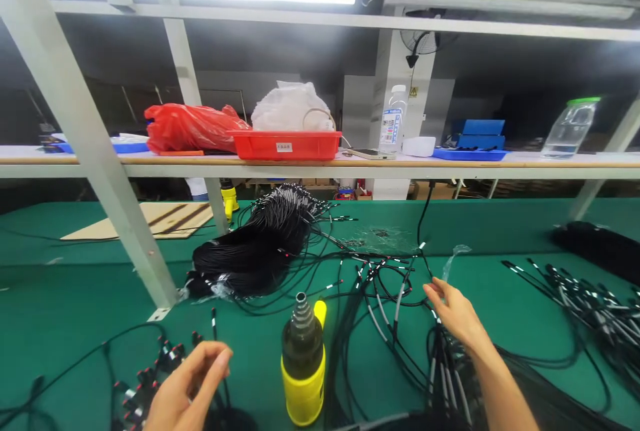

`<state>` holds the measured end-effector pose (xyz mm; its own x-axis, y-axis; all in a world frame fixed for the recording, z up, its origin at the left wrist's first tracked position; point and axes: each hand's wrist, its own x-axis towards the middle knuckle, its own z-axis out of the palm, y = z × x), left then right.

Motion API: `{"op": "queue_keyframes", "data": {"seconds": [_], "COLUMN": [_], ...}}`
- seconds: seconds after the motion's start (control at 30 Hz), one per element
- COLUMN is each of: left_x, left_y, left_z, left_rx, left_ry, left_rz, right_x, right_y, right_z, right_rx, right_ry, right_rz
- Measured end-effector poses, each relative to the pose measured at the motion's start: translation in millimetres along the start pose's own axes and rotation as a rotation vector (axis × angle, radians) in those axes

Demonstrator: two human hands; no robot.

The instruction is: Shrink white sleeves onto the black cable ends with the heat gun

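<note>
Reaching across the green desk, the open right hand hovers just above black cables; the left hand seems pinched on a thin cable, with a yellow bottle within reach between them.

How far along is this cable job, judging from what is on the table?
The sleeved cable ends spread at right look finished. In hand: the right hand reaches into loose black cables; the left hand is near an upright yellow tool. The big black cable bundle behind looks untouched, so much seems left.
</note>
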<state>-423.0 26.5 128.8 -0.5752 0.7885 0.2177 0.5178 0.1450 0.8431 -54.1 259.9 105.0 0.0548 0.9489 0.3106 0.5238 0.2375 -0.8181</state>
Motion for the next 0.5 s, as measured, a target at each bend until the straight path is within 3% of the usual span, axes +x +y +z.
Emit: {"op": "queue_keyframes", "data": {"seconds": [0.2,0.5], "left_x": [-3.5,-22.4], "left_y": [-8.6,-24.1], "left_z": [7.9,19.4], "left_rx": [0.025,0.133], "left_ry": [-0.055,-0.241], "left_rz": [0.035,0.01], "right_x": [-17.3,-51.9], "right_y": [18.3,34.6], "right_z": [14.4,41.0], "right_rx": [-0.081,-0.067], "right_ry": [-0.072,-0.329], "right_rz": [0.1,0.08]}}
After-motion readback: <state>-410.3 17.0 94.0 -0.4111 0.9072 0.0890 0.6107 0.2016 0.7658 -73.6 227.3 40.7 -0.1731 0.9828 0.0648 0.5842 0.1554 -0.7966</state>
